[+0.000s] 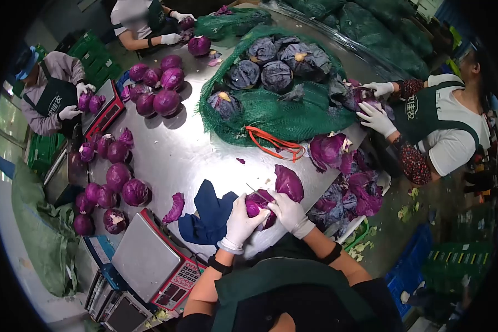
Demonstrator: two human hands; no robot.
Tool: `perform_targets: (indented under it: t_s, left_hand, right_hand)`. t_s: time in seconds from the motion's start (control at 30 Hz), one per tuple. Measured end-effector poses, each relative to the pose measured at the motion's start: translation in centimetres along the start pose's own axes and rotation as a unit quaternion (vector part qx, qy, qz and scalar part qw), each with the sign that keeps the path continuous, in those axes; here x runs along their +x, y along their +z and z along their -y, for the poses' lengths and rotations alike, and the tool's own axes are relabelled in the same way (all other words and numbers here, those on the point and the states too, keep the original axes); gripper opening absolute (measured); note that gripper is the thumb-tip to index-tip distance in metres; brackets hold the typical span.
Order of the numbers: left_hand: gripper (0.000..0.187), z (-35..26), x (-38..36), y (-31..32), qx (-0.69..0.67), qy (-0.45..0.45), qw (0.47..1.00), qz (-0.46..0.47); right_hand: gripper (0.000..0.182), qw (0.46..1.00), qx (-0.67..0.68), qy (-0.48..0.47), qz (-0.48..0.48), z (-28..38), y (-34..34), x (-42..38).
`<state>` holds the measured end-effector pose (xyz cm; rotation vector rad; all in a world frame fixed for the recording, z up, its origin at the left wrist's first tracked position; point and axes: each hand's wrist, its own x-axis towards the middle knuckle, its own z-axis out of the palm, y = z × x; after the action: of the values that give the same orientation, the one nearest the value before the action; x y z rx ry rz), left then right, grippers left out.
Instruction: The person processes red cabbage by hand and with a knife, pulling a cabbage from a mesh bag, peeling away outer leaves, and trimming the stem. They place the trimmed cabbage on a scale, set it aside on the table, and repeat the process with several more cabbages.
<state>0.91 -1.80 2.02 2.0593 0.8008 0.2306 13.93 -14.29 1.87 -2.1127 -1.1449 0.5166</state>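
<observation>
My left hand [242, 222], in a white glove, is closed around the left side of a purple cabbage [258, 203] near the table's front edge. On its right side my right hand [288, 213], also gloved, has its fingers closed at the top of the cabbage. A thin blade [255, 191] shows by the fingers; its handle is hidden. Just behind the right hand lies a loose purple leaf [289, 183]. A dark blue cloth [206, 213] lies left of my left hand, with another leaf piece [174, 208] beyond it.
A red-edged scale [149, 259] stands front left. Several cabbages [118, 177] lie behind it. A green net bag [293, 119] of dark-leaved cabbages fills the back. Leaves [362, 191] heap in a crate at right. Three co-workers stand around the table, the nearest co-worker's gloved hands [375, 113] at right.
</observation>
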Motion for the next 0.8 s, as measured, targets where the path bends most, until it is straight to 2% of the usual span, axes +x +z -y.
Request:
perform_targets:
  t_s: [0.03,0.1,0.13,0.17,0.2,0.23,0.27,0.3,0.33,0.4,0.43,0.47,0.5,0.53,0.6,0.63,0.67,0.73,0.77,0.8]
  left_hand:
    - [0.090,-0.4,0.0,0.0,0.009,-0.018,1.000,0.001]
    - [0.088,-1.0,0.4,0.0,0.034,-0.032,0.999,0.006]
    - [0.088,-0.8,0.4,-0.1,0.035,-0.030,0.999,0.003]
    - [0.088,-0.4,0.3,-0.3,0.020,0.000,1.000,0.016]
    - [0.087,0.2,0.1,-0.6,0.007,0.031,0.999,0.030]
    - [0.089,1.5,0.0,-1.0,-0.026,0.066,0.996,0.048]
    - [0.090,3.7,-0.5,-0.6,-0.077,0.081,0.993,0.027]
    - [0.091,3.7,-1.0,-0.6,-0.206,0.000,0.978,0.027]
    - [0.091,3.7,-1.6,-0.5,-0.330,-0.084,0.940,0.026]
    - [0.087,3.6,-1.6,-0.4,-0.329,-0.064,0.942,0.022]
    - [0.086,3.5,-1.4,-0.1,-0.254,-0.042,0.966,0.010]
    - [0.084,3.4,-1.3,0.3,-0.176,-0.020,0.984,0.000]
    - [0.083,1.6,-1.2,0.1,-0.096,0.000,0.995,-0.016]
    - [0.083,0.6,-1.0,-0.1,-0.096,0.003,0.995,-0.011]
    - [0.084,-0.6,-0.3,-0.2,0.024,0.035,0.999,0.019]
    - [0.084,-0.5,-0.1,-0.1,0.020,0.032,0.999,0.025]
    - [0.084,-0.3,0.1,0.0,0.019,0.034,0.999,0.027]
    - [0.079,0.4,0.3,-0.1,-0.002,0.067,0.998,0.019]
    - [0.075,0.6,0.3,-0.3,0.001,0.061,0.998,0.031]
    - [0.075,0.6,0.2,-0.7,0.003,0.060,0.998,0.031]
  right_hand:
    - [0.036,1.000,-0.003,0.000,-0.003,-1.0,0.3,0.4]
    - [0.025,0.985,0.028,-0.119,-0.122,-4.5,2.1,1.8]
    - [0.023,0.982,0.087,-0.090,-0.143,-5.6,2.0,2.3]
    - [0.026,0.964,0.229,0.100,-0.092,-7.6,2.1,2.8]
    - [0.028,0.888,0.359,0.285,-0.034,-8.7,1.6,3.1]
    - [0.030,0.874,0.369,0.317,-0.013,-9.6,1.3,2.8]
    - [0.032,0.859,0.377,0.346,0.009,-9.7,0.7,2.7]
    - [0.033,0.850,0.382,0.362,0.032,-10.0,0.3,2.6]
    - [0.033,0.849,0.381,0.363,0.036,-10.1,0.2,2.1]
    - [0.038,0.859,0.422,0.289,-0.016,-8.5,-0.8,1.5]
    - [0.043,0.893,0.389,0.217,-0.063,-6.7,-1.4,1.0]
    - [0.051,0.916,0.349,0.196,-0.020,-3.6,-3.0,0.6]
    - [0.053,0.980,0.188,0.029,-0.065,-4.3,-1.1,0.4]
    - [0.057,0.984,0.015,-0.138,-0.109,-5.0,1.0,0.0]
    - [0.055,0.988,-0.087,-0.121,-0.043,-1.5,0.9,-0.3]
    - [0.049,0.994,-0.087,-0.064,-0.001,-0.4,-0.2,-0.2]
    - [0.049,0.994,-0.088,-0.062,-0.003,-0.7,-0.3,0.3]
    - [0.036,0.998,-0.051,-0.043,-0.012,-2.0,0.6,1.3]
    - [0.029,0.974,-0.139,-0.173,-0.046,-4.5,1.3,2.1]
    - [0.025,0.934,-0.135,-0.257,-0.209,-7.7,2.9,3.7]
